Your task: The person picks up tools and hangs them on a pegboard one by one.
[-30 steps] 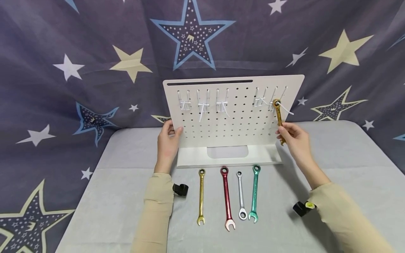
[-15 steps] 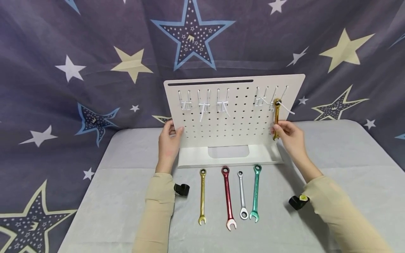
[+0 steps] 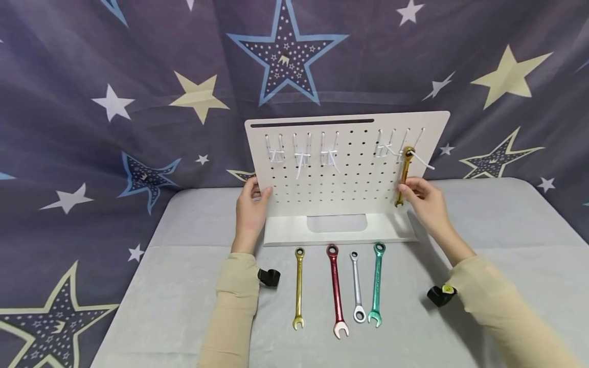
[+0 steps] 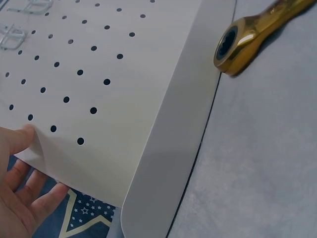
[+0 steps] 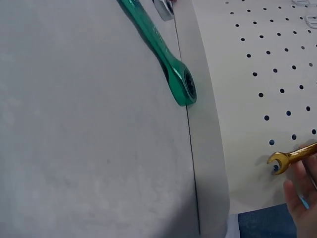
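- So, far left, a dark purple fabric backdrop (image 3: 152, 56) printed with stars hangs behind a table under a light grey cloth (image 3: 193, 220).
- Left hand (image 3: 251, 214), beige sleeve (image 3: 232, 312) above it: it grips the side edge of the white perforated pegboard (image 3: 340, 191), thumb on the front face, other fingers round the back. Hardly any gap there, just the panel's thickness.
- Small black wrist camera (image 3: 269, 278) sticks out from that sleeve.
- The pegboard leans back on its white base (image 3: 287, 230), with white wire hooks (image 3: 301, 156) along the upper part, three on the left and two on the right.
- In front of the base, four wrenches lie in a row: a shiny gold wrench (image 3: 299, 289), a metallic red wrench (image 3: 336, 289) with a pale open end, a shorter silver wrench (image 3: 356, 286), then a metallic green wrench (image 3: 377, 286). Silver and green lie close together; the green ring end is right at the base's front edge.
- Up right, a darker gold wrench (image 3: 406, 171) has its ring end on the far-right hook, prong poking out rightward, shank slanting down the board.
- Right hand (image 3: 428, 204) pinches that wrench low on the shank, thumb in front, open end showing just below.
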The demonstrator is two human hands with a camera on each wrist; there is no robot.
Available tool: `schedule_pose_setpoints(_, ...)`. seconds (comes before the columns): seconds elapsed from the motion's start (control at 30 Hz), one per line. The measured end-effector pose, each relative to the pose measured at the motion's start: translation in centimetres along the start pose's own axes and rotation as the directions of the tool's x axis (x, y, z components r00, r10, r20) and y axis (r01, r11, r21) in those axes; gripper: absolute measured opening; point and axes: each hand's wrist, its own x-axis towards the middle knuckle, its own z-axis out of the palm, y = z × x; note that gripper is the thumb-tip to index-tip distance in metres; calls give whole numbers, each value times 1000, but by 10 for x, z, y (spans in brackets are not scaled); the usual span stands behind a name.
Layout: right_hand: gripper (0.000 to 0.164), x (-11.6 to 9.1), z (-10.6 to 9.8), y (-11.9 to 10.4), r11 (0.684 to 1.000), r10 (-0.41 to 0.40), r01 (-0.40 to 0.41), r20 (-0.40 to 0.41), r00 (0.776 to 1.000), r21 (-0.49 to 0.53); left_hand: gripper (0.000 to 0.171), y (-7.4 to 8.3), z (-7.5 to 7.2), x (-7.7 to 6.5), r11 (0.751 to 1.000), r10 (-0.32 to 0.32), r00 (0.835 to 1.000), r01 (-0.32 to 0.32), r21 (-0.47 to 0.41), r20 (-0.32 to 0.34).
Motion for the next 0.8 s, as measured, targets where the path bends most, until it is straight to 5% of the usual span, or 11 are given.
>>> schedule_pose_setpoints(0.43,28,-16,0,26,999,-18,19,-13,1000,51,33,1,0,-1,1000,12,1000,-12,1,-17)
schedule_pose_setpoints(0.8,22,-60,1,2,998,-49,44,109,993,44,33,2,-1,-1,1000,6,1000,-6,15,2)
